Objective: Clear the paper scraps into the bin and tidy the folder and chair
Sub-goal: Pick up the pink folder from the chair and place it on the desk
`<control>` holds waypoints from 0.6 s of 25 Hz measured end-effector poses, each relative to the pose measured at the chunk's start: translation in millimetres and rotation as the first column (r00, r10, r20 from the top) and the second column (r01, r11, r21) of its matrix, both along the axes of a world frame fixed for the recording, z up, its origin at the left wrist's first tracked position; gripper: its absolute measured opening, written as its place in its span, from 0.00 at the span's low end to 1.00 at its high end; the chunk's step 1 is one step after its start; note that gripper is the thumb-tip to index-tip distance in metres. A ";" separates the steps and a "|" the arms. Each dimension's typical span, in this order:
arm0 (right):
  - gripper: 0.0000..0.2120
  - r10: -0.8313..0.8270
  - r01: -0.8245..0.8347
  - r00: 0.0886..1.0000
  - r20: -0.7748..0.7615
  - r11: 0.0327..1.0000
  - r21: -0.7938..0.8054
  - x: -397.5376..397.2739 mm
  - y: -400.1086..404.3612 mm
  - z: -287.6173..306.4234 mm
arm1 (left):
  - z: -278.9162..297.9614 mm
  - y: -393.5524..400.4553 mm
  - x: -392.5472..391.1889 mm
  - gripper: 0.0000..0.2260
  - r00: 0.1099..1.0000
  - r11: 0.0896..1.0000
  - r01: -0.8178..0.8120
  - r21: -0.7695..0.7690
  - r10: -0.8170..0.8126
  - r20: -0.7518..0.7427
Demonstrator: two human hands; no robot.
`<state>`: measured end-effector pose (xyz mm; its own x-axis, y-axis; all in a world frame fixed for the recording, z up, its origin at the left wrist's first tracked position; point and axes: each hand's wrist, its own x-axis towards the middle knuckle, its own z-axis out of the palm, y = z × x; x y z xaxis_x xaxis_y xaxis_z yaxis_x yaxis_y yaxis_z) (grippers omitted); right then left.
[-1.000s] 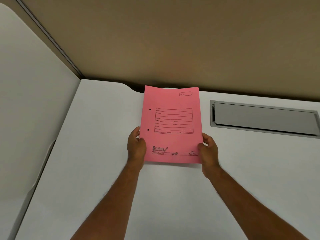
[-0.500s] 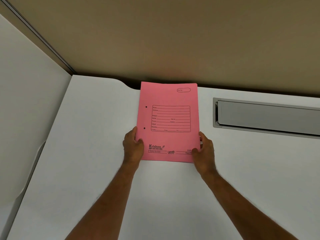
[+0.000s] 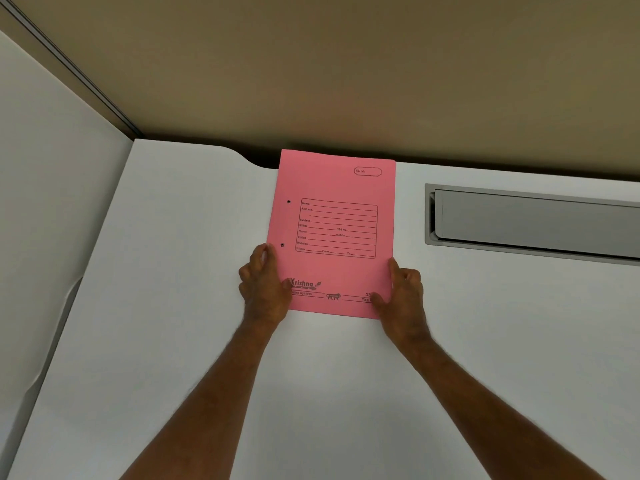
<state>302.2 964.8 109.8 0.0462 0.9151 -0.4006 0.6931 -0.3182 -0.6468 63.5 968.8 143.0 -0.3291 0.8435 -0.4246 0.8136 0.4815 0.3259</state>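
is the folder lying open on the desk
No, the folder is closed, front cover up, with the left hand and right hand at its sides.

pink folder (image 3: pixel 332 233), white desk (image 3: pixel 180 306)

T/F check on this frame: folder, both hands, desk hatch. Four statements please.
1. Both the left hand and the right hand hold the pink folder. True.
2. The folder lies open. False: it is closed, printed cover up.
3. The grey cable hatch sits to the folder's right. True.
4. Paper scraps lie on the white desk. False: none are in view.
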 end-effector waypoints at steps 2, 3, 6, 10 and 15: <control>0.38 0.021 -0.021 1.000 0.016 1.000 0.004 1.0 -1.1 -1.2 | 2.1 -1.1 -0.6 0.31 0.999 0.999 0.046 -0.006 -0.046 -0.028; 0.37 0.028 -0.028 0.999 0.022 1.000 0.002 1.3 -1.7 -1.4 | 3.4 -1.8 -0.9 0.31 0.997 0.998 0.068 -0.014 -0.068 -0.038; 0.37 0.039 -0.039 0.999 0.025 0.999 0.008 1.9 -1.2 -1.9 | 6.7 -3.4 -1.7 0.31 0.991 0.992 0.121 -0.037 -0.123 -0.056; 0.36 0.052 -0.052 0.999 0.015 0.998 0.023 2.5 -2.8 0.0 | 9.9 -11.4 -3.7 0.32 0.982 0.984 0.177 -0.028 -0.179 -0.067; 0.32 0.101 -0.118 0.986 0.135 0.985 0.124 5.8 -17.8 4.2 | 16.5 -30.5 -4.6 0.33 0.962 0.967 0.248 0.052 -0.240 -0.127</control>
